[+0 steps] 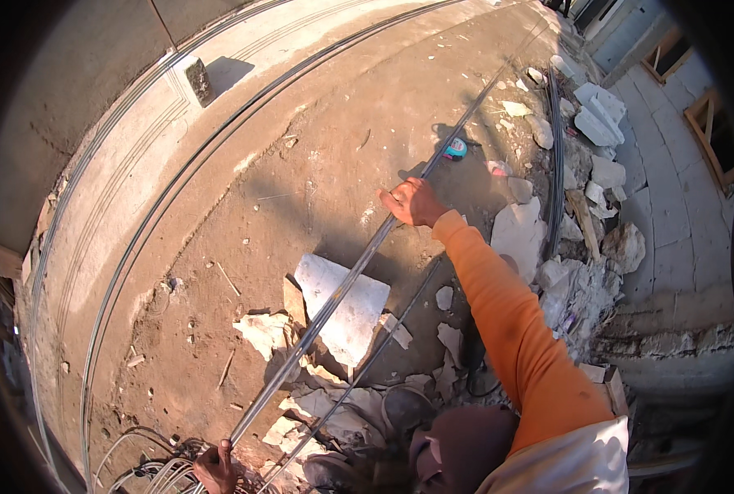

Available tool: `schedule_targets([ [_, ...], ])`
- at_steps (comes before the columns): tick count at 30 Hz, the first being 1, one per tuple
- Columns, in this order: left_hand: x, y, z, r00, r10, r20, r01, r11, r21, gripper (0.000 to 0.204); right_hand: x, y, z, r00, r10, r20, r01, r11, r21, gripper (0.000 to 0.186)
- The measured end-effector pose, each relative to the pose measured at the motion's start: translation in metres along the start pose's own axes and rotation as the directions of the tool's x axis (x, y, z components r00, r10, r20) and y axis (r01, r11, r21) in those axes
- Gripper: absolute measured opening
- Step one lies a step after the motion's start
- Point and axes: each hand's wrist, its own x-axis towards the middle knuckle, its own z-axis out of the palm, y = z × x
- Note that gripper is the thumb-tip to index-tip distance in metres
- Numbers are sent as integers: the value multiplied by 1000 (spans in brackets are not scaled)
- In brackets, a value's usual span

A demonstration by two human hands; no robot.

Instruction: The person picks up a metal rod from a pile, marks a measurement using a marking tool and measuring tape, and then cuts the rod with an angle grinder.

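Observation:
A bundle of long, thin metal rods [330, 306] runs slantwise from the lower left toward the far right. My right hand [415, 202], at the end of an orange sleeve, is closed round the bundle near the middle of the view. Down at the lower left, my left hand [216, 469] grips the near part of the same rods, its thumb on top; its lower fingers are cut off by the view's edge. Just beyond my right hand, a teal tape measure [456, 148] is on the ground beside the rods. Beneath the bundle is a pale stone slab [342, 300].
Another thin rod [375, 354] lies close to my feet, among broken slabs. Coiled wires [165, 473] are heaped by my left hand. Long bars [145, 222] curve along the left. Rubble [601, 177] and dark bars [555, 165] line the right, before a block wall [663, 173].

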Motion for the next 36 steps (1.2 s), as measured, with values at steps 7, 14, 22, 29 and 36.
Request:
schedule_targets([
  [7, -2, -1, 19, 934, -338, 117, 327, 940, 100, 73, -16, 7, 29, 998, 58, 26, -59, 996, 61, 55],
  [14, 12, -12, 25, 916, -378, 133, 368, 925, 96, 67, -9, -47, 25, 995, 11, -101, 7, 985, 174, 41],
  [22, 12, -38, 70, 934, -339, 109, 340, 940, 13, 73, -25, -93, 10, 967, -226, -119, 243, 957, 157, 29],
  [29, 5, -55, 89, 895, -408, 179, 398, 913, 90, 68, -52, 68, -33, 962, 149, 228, -97, 970, -225, 34],
  [36, 14, -56, 104, 905, -361, 224, 404, 896, -187, 53, -40, 262, -14, 840, 521, 155, -469, 839, -276, 38],
])
